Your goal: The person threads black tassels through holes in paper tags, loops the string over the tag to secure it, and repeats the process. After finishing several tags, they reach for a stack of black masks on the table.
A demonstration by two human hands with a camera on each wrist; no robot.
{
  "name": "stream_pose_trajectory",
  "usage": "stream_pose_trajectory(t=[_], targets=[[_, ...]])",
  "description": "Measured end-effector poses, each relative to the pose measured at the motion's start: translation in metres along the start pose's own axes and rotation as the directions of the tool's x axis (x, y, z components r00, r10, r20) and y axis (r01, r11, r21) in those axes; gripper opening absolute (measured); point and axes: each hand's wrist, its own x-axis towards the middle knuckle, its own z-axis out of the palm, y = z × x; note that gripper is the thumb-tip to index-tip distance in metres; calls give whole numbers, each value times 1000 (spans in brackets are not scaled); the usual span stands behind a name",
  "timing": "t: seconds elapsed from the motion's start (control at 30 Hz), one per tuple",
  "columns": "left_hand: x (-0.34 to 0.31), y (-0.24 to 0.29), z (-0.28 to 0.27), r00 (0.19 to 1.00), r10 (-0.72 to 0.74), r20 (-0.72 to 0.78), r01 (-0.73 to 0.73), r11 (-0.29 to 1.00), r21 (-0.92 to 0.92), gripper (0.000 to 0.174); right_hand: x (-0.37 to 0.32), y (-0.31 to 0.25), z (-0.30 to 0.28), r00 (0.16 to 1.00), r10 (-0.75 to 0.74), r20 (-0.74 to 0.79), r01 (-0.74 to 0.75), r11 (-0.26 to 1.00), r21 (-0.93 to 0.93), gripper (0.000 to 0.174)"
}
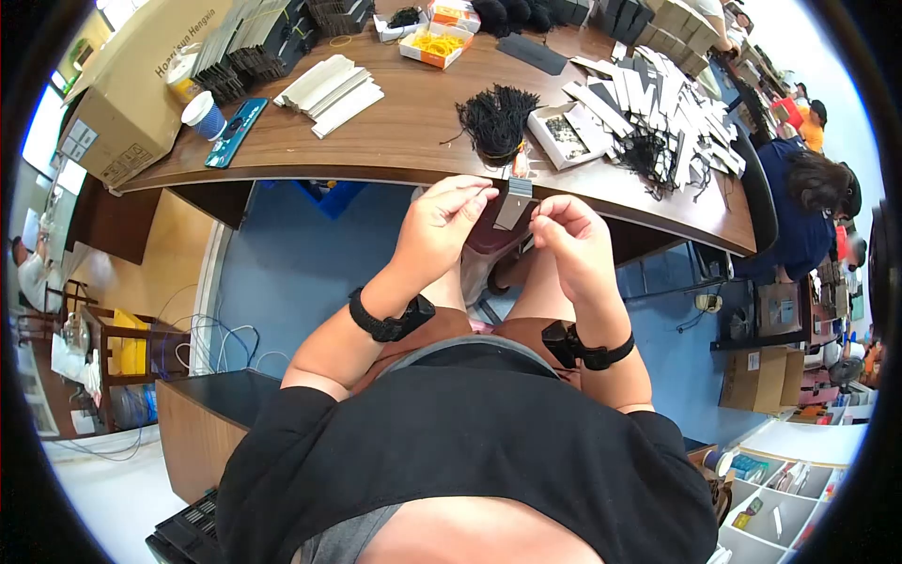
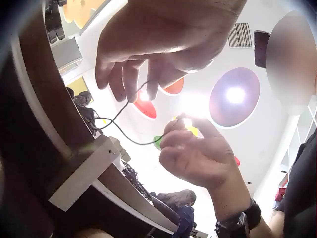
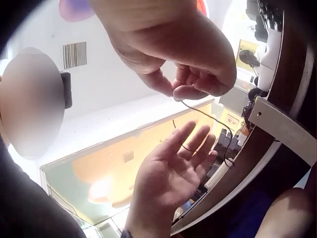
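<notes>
A grey strip-shaped tag [image 1: 513, 207] with a small hole hangs over the table's front edge, between the two hands. From its upper end runs a thin black cord [image 2: 134, 142]. My right hand [image 1: 578, 246] pinches one part of this cord between thumb and fingertip; its other fingers are curled. The left hand [image 1: 434, 230] has the cord between thumb and fingers, which are only lightly bent, with the cord crossing them in the right wrist view. Neither hand touches the tag [image 3: 283, 128]. Just behind it lies a bundle of black cords [image 1: 498, 120].
On the brown table [image 1: 413, 103] are a white box of small parts [image 1: 564, 136], a heap of white and black tags [image 1: 658, 108], pale strips [image 1: 331, 92], a phone [image 1: 235, 133], a paper cup [image 1: 203, 117] and a box of yellow bands [image 1: 435, 45]. A cardboard box [image 1: 141, 94] stands left.
</notes>
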Motion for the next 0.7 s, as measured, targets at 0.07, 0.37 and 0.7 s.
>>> stream_pose_trajectory(t=[0.07,0.37,0.7], targets=[[3,8,5,1000,16,-24,-16,1000,-25,21,-3,3,0,998,60,12,-60,998,-23,8],[1,9,36,941,-269,204,338,731,-593,22,-2,14,-2,993,121,4,-122,992,40,14],[4,-5,30,891,-271,363,421,792,-443,23,2,-4,-5,967,-255,-15,217,853,-474,9]])
